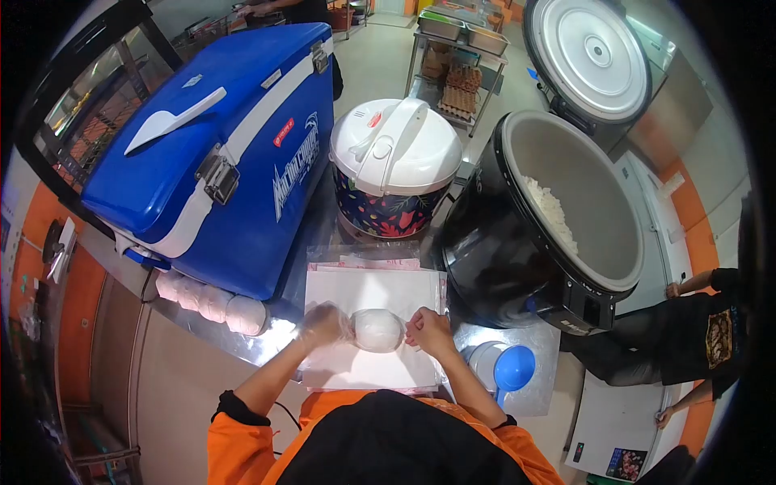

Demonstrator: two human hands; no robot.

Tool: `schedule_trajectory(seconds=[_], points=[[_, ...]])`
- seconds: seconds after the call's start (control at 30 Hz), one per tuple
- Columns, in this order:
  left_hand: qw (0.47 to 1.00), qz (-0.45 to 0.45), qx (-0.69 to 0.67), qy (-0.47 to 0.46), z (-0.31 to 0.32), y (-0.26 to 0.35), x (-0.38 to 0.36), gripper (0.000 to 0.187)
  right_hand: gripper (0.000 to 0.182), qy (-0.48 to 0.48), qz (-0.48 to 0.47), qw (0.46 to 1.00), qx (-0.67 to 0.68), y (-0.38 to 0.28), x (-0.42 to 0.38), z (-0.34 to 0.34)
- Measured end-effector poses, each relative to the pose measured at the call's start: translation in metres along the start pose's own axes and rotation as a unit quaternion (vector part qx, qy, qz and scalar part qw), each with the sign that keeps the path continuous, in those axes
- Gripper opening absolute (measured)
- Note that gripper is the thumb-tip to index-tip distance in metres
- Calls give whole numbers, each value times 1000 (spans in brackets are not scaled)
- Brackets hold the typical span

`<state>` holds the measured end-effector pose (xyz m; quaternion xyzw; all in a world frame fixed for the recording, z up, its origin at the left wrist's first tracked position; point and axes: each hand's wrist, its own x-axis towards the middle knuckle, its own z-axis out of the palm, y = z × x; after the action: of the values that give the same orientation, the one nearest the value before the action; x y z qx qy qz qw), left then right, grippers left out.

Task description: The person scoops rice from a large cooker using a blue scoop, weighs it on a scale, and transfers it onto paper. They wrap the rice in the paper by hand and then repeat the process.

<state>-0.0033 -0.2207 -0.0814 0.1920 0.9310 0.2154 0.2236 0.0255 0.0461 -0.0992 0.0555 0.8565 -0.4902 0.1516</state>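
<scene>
A: What's between the hands?

B: A rice ball [377, 330], round, white and smooth, wrapped in clear plastic. It sits on a stack of plastic sheets [373, 293] on the desk [485, 335], right in front of the person.

A: And the fingers?

B: The left hand [322, 323] has its fingers closed on the wrap at the ball's left end. The right hand [428, 330] is curled tight, pinching the wrap at the right end.

A: Anything nearby?

B: A row of wrapped rice balls [212, 301] lies beside a blue cooler [218, 153]. A large open rice cooker [558, 234] holds some white rice [550, 212], and a smaller closed cooker [394, 166] stands behind the sheets. A blue scoop [512, 370] rests at the right.
</scene>
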Motion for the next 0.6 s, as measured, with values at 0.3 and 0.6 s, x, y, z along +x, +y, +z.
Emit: schedule_trajectory(seconds=[0.3,0.6], points=[[973,-78,74,203,34,4,3,32,30,-35,6,990,-140,-3,5,0],[986,-57,142,68,2,19,-5,22,43,93,-102,950,-282,-12,-16,15]])
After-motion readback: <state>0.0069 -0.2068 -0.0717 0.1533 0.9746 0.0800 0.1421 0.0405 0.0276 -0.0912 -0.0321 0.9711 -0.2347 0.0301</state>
